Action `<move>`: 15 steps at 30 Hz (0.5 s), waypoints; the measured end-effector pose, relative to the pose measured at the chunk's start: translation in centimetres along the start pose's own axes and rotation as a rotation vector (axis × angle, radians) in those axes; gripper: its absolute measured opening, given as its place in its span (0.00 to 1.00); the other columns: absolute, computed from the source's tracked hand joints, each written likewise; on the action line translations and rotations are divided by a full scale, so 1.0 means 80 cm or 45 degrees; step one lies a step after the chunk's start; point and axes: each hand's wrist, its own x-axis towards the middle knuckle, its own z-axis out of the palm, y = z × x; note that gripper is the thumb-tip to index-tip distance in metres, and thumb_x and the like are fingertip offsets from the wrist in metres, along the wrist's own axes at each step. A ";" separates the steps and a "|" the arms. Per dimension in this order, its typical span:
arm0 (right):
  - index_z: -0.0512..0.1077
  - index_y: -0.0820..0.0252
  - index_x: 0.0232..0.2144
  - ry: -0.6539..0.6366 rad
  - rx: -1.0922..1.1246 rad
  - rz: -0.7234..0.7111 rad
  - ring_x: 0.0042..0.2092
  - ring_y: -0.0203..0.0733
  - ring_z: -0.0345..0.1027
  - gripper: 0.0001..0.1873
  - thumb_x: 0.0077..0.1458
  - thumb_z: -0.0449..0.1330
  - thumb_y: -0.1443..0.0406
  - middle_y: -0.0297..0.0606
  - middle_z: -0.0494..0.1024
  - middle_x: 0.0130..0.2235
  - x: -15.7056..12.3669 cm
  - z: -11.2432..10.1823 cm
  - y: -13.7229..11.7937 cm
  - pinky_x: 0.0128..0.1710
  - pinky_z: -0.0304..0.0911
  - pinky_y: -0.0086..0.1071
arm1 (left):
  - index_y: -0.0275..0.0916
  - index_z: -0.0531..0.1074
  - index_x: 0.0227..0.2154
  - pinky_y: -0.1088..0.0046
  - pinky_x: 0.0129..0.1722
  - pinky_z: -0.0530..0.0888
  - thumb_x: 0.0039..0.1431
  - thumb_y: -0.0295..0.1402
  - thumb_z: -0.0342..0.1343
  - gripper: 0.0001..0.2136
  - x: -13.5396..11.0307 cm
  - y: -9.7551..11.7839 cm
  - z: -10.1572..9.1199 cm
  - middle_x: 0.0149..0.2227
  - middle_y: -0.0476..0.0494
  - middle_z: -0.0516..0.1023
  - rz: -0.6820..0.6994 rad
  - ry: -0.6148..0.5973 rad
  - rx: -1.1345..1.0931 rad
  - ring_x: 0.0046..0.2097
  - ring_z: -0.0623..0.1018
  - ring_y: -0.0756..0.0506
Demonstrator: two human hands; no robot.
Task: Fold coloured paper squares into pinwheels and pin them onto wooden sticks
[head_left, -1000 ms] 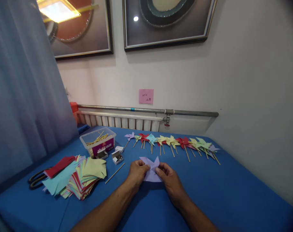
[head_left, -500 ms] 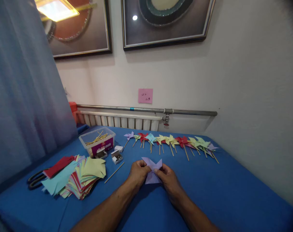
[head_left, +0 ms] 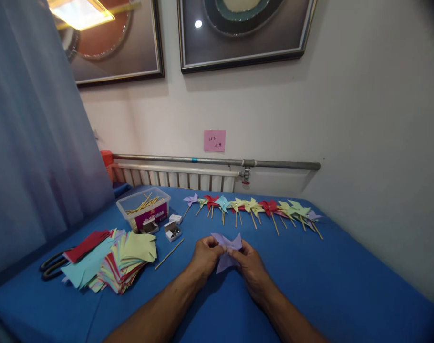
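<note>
While on paper point(head_left: 225, 260), thumbs point(head_left: 235, 254) closer (seemingly)

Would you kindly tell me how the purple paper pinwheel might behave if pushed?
The purple paper pinwheel looks thin, so probably light and easily creased. Its blades appear folded inward, with fingers holding the middle, so a push might spring them open.

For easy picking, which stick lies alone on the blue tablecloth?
The stick near the left hand; others sit in the plastic tub or on paper pinwheels.

Blue curtain point(head_left: 41, 119); pink note point(head_left: 214, 140); pipe point(head_left: 217, 161) above radiator point(head_left: 173, 179)
</note>
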 end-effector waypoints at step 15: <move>0.78 0.58 0.33 -0.017 -0.150 -0.041 0.35 0.47 0.75 0.21 0.36 0.76 0.56 0.37 0.83 0.32 -0.008 0.007 -0.018 0.39 0.68 0.37 | 0.35 0.76 0.32 0.76 0.23 0.65 0.31 0.33 0.72 0.20 0.000 0.007 -0.004 0.20 0.53 0.73 -0.019 0.098 -0.028 0.22 0.69 0.52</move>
